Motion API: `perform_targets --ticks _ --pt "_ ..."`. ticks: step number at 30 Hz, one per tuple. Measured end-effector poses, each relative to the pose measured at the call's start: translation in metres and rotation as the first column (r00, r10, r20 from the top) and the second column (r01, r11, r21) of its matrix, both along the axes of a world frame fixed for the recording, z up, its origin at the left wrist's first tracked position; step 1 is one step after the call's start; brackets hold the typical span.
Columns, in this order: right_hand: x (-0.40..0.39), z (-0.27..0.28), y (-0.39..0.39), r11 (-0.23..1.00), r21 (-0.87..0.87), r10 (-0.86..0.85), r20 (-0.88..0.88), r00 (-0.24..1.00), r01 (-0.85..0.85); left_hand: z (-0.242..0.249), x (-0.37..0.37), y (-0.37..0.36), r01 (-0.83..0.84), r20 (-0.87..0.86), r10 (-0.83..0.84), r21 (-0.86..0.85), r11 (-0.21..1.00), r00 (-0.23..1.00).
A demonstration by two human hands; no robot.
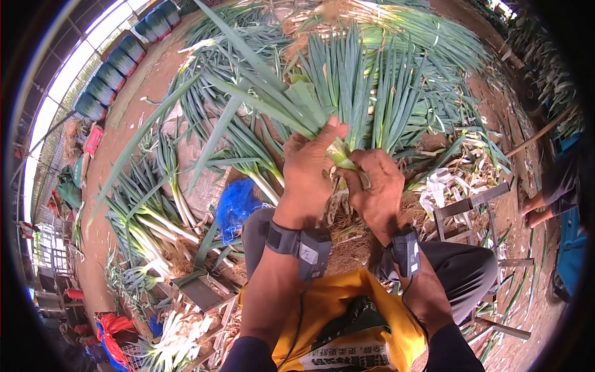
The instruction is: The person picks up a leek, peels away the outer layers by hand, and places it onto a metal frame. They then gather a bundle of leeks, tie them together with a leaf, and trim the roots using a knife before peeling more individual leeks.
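Observation:
In front of my body, my left hand (308,173) is wrapped round a large green onion (304,105), its long leaves fanning up and to the left. Close beside it, my right hand (379,186) is closed, thumb against fingers, on a pale green outer leaf (342,160) at the onion's lower end. The onion's root end is hidden behind the hands. Upright bundles of green onions (338,80) stand just beyond, and more green onions (170,226) lie to the left with white stalks toward me. A blue mesh net (235,208) lies by my left knee.
Heaped onions (434,46) cover the ground ahead. Peeled leaf scraps (455,186) and a metal frame (462,211) are on the right. Wrapped bundles (111,77) line the far left wall. Another person's feet (534,211) are at the right edge. A red bag (116,332) sits lower left.

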State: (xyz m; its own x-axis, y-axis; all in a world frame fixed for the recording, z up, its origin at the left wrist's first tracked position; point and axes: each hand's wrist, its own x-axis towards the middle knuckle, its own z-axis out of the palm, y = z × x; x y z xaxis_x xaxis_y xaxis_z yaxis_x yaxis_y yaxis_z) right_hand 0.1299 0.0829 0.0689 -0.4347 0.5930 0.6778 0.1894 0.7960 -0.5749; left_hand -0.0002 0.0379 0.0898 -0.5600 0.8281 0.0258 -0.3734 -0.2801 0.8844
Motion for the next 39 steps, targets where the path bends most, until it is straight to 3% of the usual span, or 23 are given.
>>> perform_targets --ticks 4,6,7,8,10,13,15,19,26,31,32,34,35,38,39 --pt "0.002 -0.011 0.000 0.995 0.100 -0.020 -0.009 1.000 0.021 -0.004 -0.002 -0.001 -0.006 0.078 0.007 -0.018 1.000 0.997" --pt "0.005 -0.010 -0.002 0.993 0.114 -0.020 -0.022 1.000 0.022 0.003 0.002 0.003 -0.035 0.262 0.050 -0.062 0.997 0.964" --pt "0.006 -0.012 -0.002 0.993 0.116 -0.015 -0.032 0.999 0.018 -0.005 0.001 -0.001 -0.065 -0.094 0.063 -0.014 0.998 0.994" --pt "0.008 -0.016 -0.003 0.993 0.120 -0.010 -0.043 0.999 0.015 -0.008 0.002 -0.009 -0.079 -0.438 0.090 0.045 0.996 0.894" --pt "0.014 -0.016 0.000 0.990 0.142 0.008 -0.019 1.000 -0.005 0.009 0.008 -0.006 -0.001 0.075 0.012 -0.140 0.990 0.997" --pt "0.026 -0.014 -0.005 0.988 0.152 0.036 0.034 0.999 -0.041 -0.019 0.004 0.005 -0.068 0.039 0.066 0.058 0.996 0.997" --pt "0.024 -0.015 -0.008 0.991 0.126 0.054 -0.009 0.998 -0.053 -0.006 0.004 0.003 -0.060 0.138 0.058 0.010 0.998 0.989" --pt "0.027 -0.001 -0.008 0.993 0.114 -0.014 0.123 0.992 0.000 0.005 0.006 0.004 -0.072 0.378 0.080 -0.034 0.997 0.923" --pt "0.040 -0.003 -0.006 0.968 0.227 0.065 0.189 0.980 -0.108 0.003 0.007 0.005 -0.068 0.389 0.064 -0.003 0.998 0.919" --pt "0.058 -0.008 -0.021 0.953 0.000 0.295 0.214 0.931 -0.302 0.011 0.003 0.001 -0.080 0.354 0.068 0.017 0.997 0.933" --pt "0.061 -0.008 -0.028 0.928 -0.193 0.346 0.132 0.929 -0.318 0.012 0.004 0.001 -0.090 0.386 0.070 0.035 0.995 0.920" --pt "0.063 -0.005 -0.040 0.762 -0.538 0.395 -0.057 0.917 -0.361 0.015 0.006 0.001 -0.114 0.450 0.070 0.071 0.991 0.890" --pt "0.063 0.005 -0.045 0.723 -0.583 0.404 -0.077 0.911 -0.370 0.023 0.011 0.002 -0.178 0.513 0.127 0.052 0.983 0.849" --pt "0.072 0.007 -0.044 0.804 -0.531 0.421 0.189 0.887 -0.268 0.015 -0.001 0.006 -0.177 0.591 0.055 0.150 0.973 0.805" --pt "0.077 -0.006 -0.039 0.808 -0.535 0.449 0.284 0.847 -0.248 0.014 -0.004 0.005 -0.228 0.565 0.119 0.126 0.965 0.816"
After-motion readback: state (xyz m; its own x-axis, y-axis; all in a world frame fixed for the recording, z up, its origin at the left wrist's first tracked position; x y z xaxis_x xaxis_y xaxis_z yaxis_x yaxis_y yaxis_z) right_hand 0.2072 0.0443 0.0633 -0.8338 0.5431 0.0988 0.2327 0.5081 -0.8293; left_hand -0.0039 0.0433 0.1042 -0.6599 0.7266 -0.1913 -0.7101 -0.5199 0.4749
